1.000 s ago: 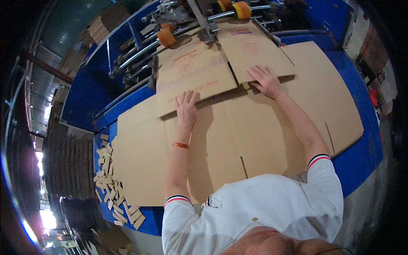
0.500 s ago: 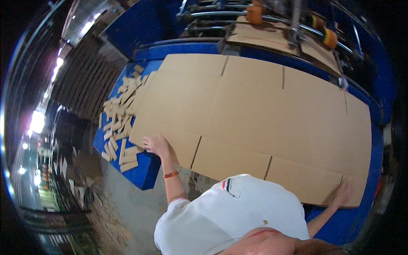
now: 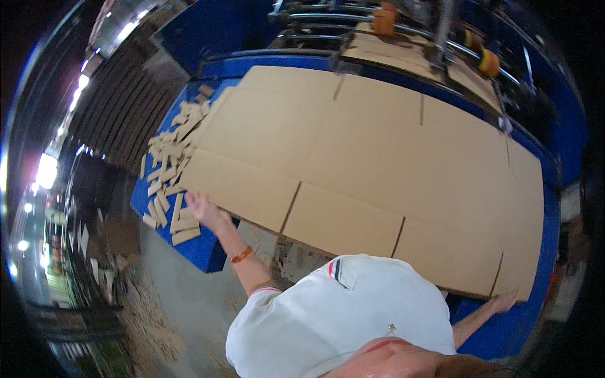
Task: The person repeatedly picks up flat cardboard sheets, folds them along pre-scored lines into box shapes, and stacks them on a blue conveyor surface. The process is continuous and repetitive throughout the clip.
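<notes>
A large flat cardboard sheet (image 3: 378, 164) with slotted flaps lies across the blue machine table (image 3: 189, 242). My left hand (image 3: 205, 211) is stretched out to the sheet's near left corner, fingers spread and touching its edge; an orange band is on that wrist. My right hand (image 3: 504, 301) reaches to the sheet's near right corner, its fingertips at the edge, and the grip there is too small to make out. My white shirt fills the lower middle.
A heap of cardboard strips (image 3: 170, 170) lies on the table's left end. Printed cardboard sheets (image 3: 403, 53) sit under bars with orange rollers (image 3: 384, 19) at the back. Stacks of cardboard (image 3: 120, 120) stand at the left, with scraps on the floor (image 3: 145, 321).
One second ago both hands lay flat on printed sheets near the rollers. Since then the view swung left, and my arms have spread to the big sheet's two near corners.
</notes>
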Demonstrator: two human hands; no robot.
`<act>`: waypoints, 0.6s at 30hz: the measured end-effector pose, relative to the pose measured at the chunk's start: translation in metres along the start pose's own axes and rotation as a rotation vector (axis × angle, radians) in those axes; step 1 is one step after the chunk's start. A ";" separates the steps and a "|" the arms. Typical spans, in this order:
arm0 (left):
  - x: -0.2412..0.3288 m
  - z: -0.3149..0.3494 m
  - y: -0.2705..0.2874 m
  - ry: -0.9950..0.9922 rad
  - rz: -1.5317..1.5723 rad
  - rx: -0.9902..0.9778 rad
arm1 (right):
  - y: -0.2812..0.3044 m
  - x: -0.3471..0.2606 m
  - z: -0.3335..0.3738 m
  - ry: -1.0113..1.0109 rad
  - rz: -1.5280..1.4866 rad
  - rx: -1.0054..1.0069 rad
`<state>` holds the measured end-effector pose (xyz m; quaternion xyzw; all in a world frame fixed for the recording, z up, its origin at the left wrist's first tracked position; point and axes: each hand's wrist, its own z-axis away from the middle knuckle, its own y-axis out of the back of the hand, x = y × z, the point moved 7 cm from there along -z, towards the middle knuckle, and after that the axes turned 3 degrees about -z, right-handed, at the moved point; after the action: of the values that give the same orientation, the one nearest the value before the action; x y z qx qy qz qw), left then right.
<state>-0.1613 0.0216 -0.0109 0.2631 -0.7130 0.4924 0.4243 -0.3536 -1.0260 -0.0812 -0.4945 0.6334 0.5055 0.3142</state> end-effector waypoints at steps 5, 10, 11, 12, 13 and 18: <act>0.013 -0.015 0.010 -0.110 -0.816 -0.303 | 0.009 0.026 -0.008 -0.353 -1.161 0.095; -0.024 -0.001 -0.023 0.610 -0.069 -0.283 | 0.003 0.037 -0.067 -0.519 -0.961 -0.136; -0.019 -0.005 -0.026 0.582 -0.054 -0.383 | -0.004 0.040 -0.070 -0.592 -0.972 -0.274; -0.006 0.000 -0.031 0.489 -0.068 -0.378 | -0.002 0.042 -0.071 -0.586 -0.957 -0.271; 0.006 0.006 -0.037 0.398 -0.080 -0.372 | 0.000 0.045 -0.068 -0.579 -0.940 -0.267; 0.075 0.078 -0.111 0.068 -0.162 -0.594 | 0.031 -0.035 0.026 -0.194 -0.849 -0.177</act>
<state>-0.1380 -0.0892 0.0952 0.1672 -0.7878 0.2356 0.5440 -0.3744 -0.9907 -0.0467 -0.6861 0.2961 0.4279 0.5085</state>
